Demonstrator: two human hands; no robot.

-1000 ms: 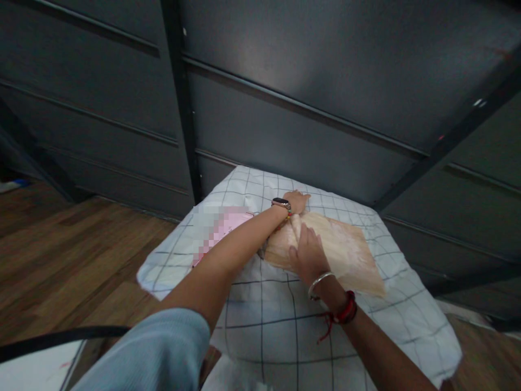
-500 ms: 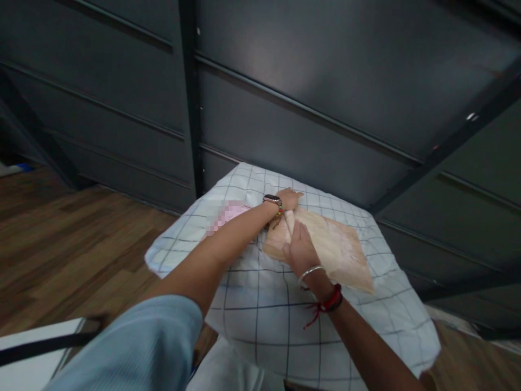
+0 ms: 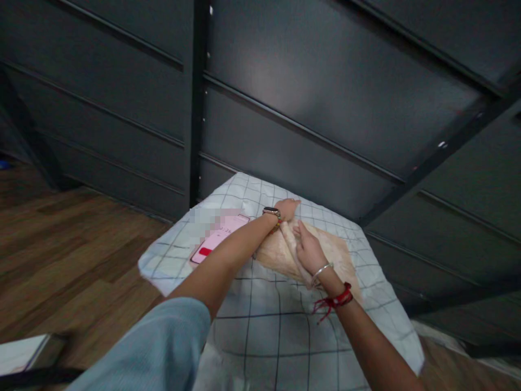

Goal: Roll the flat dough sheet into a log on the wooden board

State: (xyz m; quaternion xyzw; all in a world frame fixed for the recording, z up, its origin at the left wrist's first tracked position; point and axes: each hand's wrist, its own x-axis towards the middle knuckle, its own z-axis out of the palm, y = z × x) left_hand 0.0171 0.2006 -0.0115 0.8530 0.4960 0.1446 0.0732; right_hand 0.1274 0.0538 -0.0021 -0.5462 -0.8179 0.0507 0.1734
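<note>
A soft pale sheet (image 3: pixel 293 247) that looks like dough lies on a tan wooden board (image 3: pixel 272 254). It is folded or rolled over, with a thick edge running from the board's far side toward me. My right hand (image 3: pixel 310 250) grips this edge, its fingers curled against it. My left hand (image 3: pixel 288 208) is at the far end of the same edge, bent over the board's far side. One left finger points out to the right, and the grip beneath the palm is partly hidden. Whitish powder-like patches show on the right part of the sheet.
Under the board is a white cloth (image 3: pixel 260 331) with dark grid lines. A phone with a pink screen (image 3: pixel 220 239) lies left of my left forearm. Dark metal panels (image 3: pixel 285 125) rise behind. A white object (image 3: pixel 24 353) is at the lower left over the wooden floor.
The folded edge has become longer and reaches nearer to me, baring more board on its left. My right hand has shifted right along the board. More of the phone shows.
</note>
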